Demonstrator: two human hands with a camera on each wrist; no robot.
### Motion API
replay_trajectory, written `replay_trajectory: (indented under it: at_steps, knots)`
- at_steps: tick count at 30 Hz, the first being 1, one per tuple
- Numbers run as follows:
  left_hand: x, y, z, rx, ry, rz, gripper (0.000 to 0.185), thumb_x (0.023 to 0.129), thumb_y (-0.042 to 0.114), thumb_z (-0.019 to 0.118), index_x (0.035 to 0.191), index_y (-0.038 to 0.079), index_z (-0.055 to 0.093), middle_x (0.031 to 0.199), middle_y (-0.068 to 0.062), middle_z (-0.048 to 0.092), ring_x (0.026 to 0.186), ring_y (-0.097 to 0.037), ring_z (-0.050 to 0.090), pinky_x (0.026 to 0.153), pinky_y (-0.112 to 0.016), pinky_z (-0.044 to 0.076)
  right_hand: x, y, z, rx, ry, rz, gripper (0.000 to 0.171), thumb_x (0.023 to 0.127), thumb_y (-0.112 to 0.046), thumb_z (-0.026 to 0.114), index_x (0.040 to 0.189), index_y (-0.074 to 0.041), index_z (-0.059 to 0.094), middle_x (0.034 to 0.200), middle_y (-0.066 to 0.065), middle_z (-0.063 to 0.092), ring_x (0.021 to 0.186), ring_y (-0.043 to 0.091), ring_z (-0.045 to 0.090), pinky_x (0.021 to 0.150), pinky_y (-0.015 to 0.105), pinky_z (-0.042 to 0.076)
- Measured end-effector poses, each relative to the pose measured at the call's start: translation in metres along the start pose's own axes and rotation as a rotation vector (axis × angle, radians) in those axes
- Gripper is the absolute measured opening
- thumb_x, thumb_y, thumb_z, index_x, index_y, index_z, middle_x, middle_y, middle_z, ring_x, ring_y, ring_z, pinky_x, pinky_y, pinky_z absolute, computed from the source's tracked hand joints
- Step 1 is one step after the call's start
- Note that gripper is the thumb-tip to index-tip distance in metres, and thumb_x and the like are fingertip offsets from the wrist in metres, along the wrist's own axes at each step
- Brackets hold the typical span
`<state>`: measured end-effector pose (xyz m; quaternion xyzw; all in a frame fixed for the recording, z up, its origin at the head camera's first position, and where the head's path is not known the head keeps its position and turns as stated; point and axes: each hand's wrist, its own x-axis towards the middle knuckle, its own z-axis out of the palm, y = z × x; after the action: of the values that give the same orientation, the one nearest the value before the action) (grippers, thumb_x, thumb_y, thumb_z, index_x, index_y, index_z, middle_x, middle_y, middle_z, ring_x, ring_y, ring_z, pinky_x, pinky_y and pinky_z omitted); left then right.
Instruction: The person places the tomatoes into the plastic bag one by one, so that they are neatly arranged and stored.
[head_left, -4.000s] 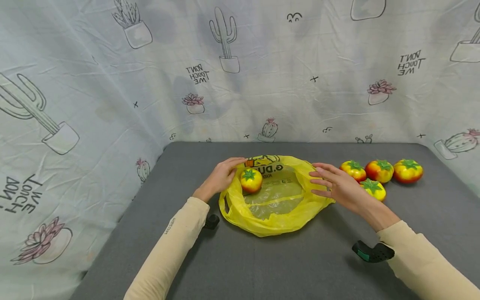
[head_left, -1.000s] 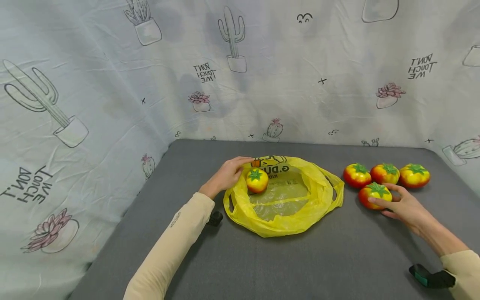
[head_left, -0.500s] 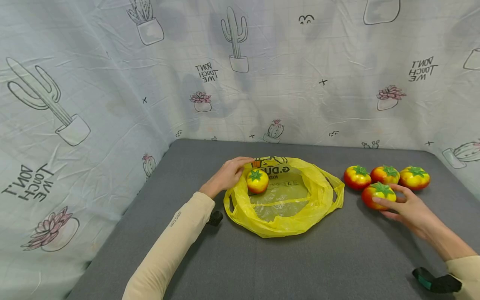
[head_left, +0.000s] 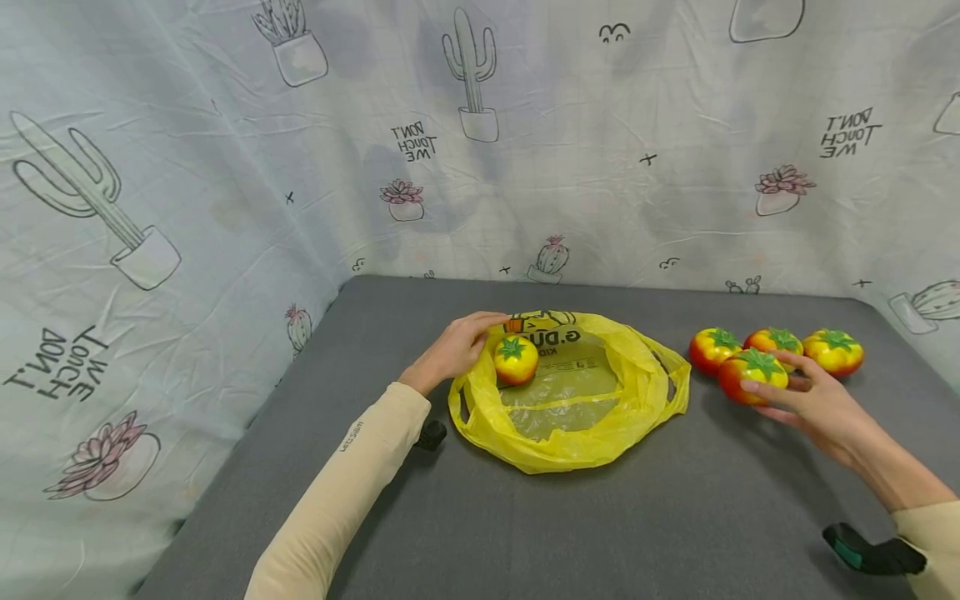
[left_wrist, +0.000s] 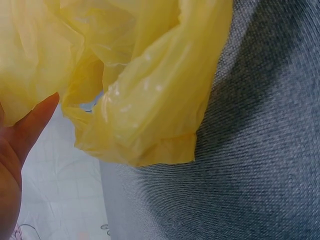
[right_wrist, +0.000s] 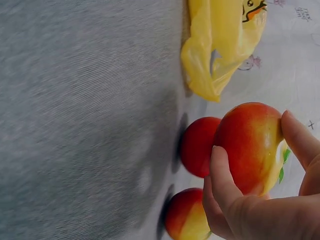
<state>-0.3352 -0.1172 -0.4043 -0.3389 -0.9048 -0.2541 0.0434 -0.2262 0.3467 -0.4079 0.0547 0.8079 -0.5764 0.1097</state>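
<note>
A yellow plastic bag (head_left: 558,454) lies on the grey table with its mouth spread wide; one red-and-yellow toy tomato (head_left: 516,361) with a green leafy top sits inside at its left. My left hand (head_left: 452,348) holds the bag's left rim, and in the left wrist view its thumb (left_wrist: 37,122) lies against the plastic. To the right of the bag, my right hand (head_left: 821,404) grips another toy tomato (head_left: 752,377) between thumb and fingers, raised off the table. The right wrist view shows this held tomato (right_wrist: 250,147) close up.
Behind the held one, 3 more toy tomatoes stand in a row: the left one (head_left: 708,350), the middle one (head_left: 772,338) and the right one (head_left: 834,353). A white cactus-print curtain (head_left: 585,200) hangs behind the table (head_left: 600,533) and along its left side.
My right hand has left the bag's right rim, gone right to the front toy tomato, gripped it and raised it slightly. My left hand stays at the bag's left rim.
</note>
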Motion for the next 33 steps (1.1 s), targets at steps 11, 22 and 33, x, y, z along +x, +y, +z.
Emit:
replay_trajectory:
  at_steps: [11, 22, 33]
  knots:
    - [0.0, 0.0, 0.0, -0.002, -0.008, -0.021, 0.049, 0.095, -0.008, 0.043, 0.14, 0.01, 0.05, 0.139, -0.01, 0.048, 0.091, -0.02, 0.05, 0.076, -0.032, 0.04, 0.003, -0.02, 0.013, 0.026, -0.024, -0.068, 0.089, 0.096, -0.027, 0.057, 0.153, -0.008, -0.009, 0.145, 0.033, 0.004, 0.105, 0.012, 0.044, 0.08, 0.024, 0.051]
    - [0.001, 0.002, -0.001, 0.006, -0.015, -0.019, 0.049, 0.095, -0.009, 0.044, 0.14, 0.01, 0.05, 0.139, -0.011, 0.048, 0.09, -0.02, 0.051, 0.077, -0.033, 0.04, 0.003, -0.041, 0.041, -0.006, -0.096, -0.115, 0.087, 0.095, -0.025, 0.061, 0.152, -0.001, -0.001, 0.141, 0.035, 0.013, 0.107, 0.013, 0.048, 0.085, 0.028, 0.05]
    - [0.0, 0.004, -0.002, 0.004, -0.013, -0.005, 0.048, 0.095, -0.008, 0.044, 0.14, 0.008, 0.05, 0.139, -0.011, 0.048, 0.095, -0.021, 0.053, 0.076, -0.032, 0.041, 0.008, -0.059, 0.065, 0.002, -0.171, -0.162, 0.079, 0.094, -0.021, 0.063, 0.151, -0.005, 0.011, 0.147, 0.033, 0.011, 0.116, 0.027, 0.043, 0.086, 0.03, 0.049]
